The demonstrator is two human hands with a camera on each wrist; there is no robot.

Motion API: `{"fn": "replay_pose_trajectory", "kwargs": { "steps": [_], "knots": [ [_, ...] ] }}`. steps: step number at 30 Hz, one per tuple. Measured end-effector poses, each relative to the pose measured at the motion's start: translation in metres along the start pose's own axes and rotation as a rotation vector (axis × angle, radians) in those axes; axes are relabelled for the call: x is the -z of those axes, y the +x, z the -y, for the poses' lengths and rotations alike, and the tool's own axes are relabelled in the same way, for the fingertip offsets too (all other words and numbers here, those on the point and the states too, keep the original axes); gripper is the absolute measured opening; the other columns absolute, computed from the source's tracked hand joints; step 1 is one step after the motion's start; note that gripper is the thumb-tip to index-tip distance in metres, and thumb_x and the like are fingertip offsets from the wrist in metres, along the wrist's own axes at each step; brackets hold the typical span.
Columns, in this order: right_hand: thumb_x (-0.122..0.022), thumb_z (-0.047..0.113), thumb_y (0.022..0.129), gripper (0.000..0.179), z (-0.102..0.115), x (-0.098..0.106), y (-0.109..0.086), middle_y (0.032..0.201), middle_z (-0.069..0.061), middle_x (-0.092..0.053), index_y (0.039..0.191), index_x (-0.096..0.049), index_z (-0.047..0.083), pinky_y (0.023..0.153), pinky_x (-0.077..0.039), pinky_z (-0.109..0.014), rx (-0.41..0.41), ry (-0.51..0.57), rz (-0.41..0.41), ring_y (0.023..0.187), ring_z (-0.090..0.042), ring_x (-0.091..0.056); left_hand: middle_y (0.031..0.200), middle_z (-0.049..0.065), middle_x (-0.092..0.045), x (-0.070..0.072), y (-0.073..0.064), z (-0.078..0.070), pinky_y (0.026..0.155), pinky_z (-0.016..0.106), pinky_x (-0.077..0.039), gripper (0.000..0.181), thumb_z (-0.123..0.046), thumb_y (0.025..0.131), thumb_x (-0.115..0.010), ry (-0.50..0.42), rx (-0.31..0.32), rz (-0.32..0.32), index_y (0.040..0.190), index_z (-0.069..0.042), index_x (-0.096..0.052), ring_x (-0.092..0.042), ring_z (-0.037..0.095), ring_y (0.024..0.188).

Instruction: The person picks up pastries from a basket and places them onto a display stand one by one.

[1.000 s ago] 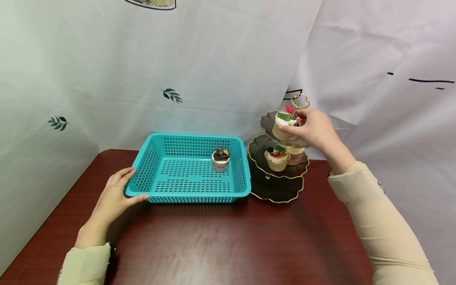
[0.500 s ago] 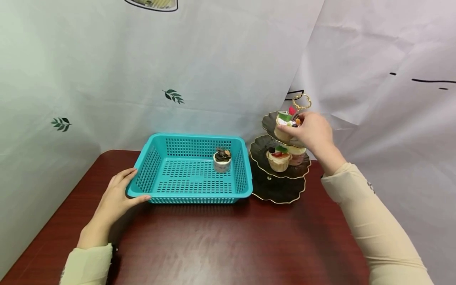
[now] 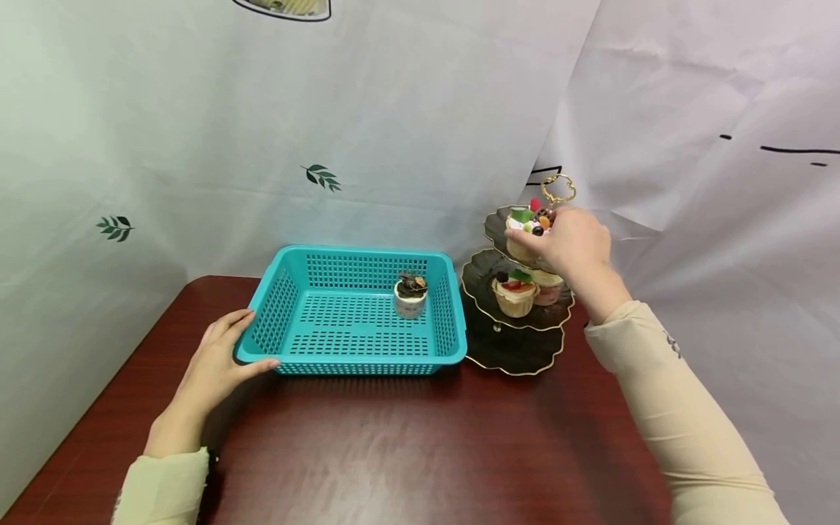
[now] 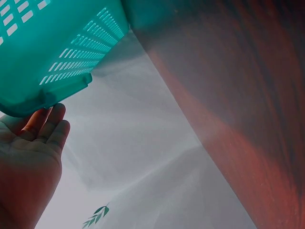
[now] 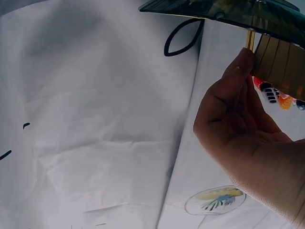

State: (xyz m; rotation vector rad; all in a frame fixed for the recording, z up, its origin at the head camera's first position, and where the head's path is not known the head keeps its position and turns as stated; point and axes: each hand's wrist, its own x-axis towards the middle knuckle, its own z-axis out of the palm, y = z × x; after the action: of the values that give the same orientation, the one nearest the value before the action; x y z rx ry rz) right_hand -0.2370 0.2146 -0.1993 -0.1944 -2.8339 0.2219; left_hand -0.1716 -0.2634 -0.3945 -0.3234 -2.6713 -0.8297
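Note:
At the right, my right hand [image 3: 577,240] grips a fruit-topped cupcake [image 3: 520,248] at the top plate of a black, gold-edged three-tier stand [image 3: 512,350]. In the right wrist view the fingers lie against its pleated cup [image 5: 281,67], near the gold rod [image 5: 250,39]. My left hand [image 3: 213,364] spreads over the near left corner of a turquoise plastic basket [image 3: 367,359]. Its thumb lies along the front rim, and the fingers [image 4: 53,119] touch the side edge. Inside the basket a chocolate-topped dessert cup [image 3: 410,300] stands upright toward the right.
On the middle tier sit another fruit cupcake [image 3: 515,300] and a pinkish dessert cup [image 3: 550,292], partly hidden. A gold ring handle [image 3: 558,189] tops the stand. Basket and stand sit close together on the dark red table [image 3: 394,445]. White printed cloth [image 3: 407,117] hangs behind.
The right hand has shifted slightly left and tilted around the cupcake, whose toppings lean a little. The left hand stays at the basket corner. The whole head view has moved slightly.

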Motion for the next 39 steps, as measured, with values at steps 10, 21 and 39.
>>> {"fn": "replay_pose_trajectory", "kwargs": {
  "steps": [10, 21, 39],
  "knots": [
    [-0.056, 0.079, 0.074, 0.07, -0.0001, 0.0016, -0.0005, 0.078, -0.014, -0.062, 0.077, -0.058, 0.009, 0.057, -0.045, -0.045, 0.018, -0.044, 0.037, 0.076, -0.035, -0.061, 0.141, 0.024, -0.039, -0.0005, -0.0003, 0.0008, 0.087, 0.064, -0.042, 0.093, -0.036, 0.069, -0.085, 0.002, -0.009, -0.003, 0.139, 0.008, -0.043, -0.032, 0.041, 0.124],
    [-0.055, 0.077, 0.076, 0.07, -0.0001, 0.0031, -0.0024, 0.086, -0.017, -0.064, 0.086, -0.061, 0.008, 0.063, -0.046, -0.048, 0.026, -0.036, 0.058, 0.083, -0.038, -0.061, 0.14, 0.024, -0.04, -0.0009, -0.0011, -0.0001, 0.087, 0.064, -0.042, 0.092, -0.035, 0.068, -0.086, -0.003, -0.018, -0.012, 0.137, 0.008, -0.044, -0.033, 0.042, 0.123],
    [-0.052, 0.075, 0.08, 0.079, 0.0007, 0.007, -0.0039, 0.1, -0.021, -0.064, 0.114, -0.061, 0.005, 0.073, -0.047, -0.052, 0.043, -0.047, 0.076, 0.095, -0.041, -0.061, 0.14, 0.024, -0.04, -0.0009, -0.0003, 0.0001, 0.087, 0.064, -0.042, 0.092, -0.036, 0.068, -0.086, -0.003, -0.023, -0.017, 0.137, 0.008, -0.045, -0.034, 0.042, 0.124]
  ]
}}
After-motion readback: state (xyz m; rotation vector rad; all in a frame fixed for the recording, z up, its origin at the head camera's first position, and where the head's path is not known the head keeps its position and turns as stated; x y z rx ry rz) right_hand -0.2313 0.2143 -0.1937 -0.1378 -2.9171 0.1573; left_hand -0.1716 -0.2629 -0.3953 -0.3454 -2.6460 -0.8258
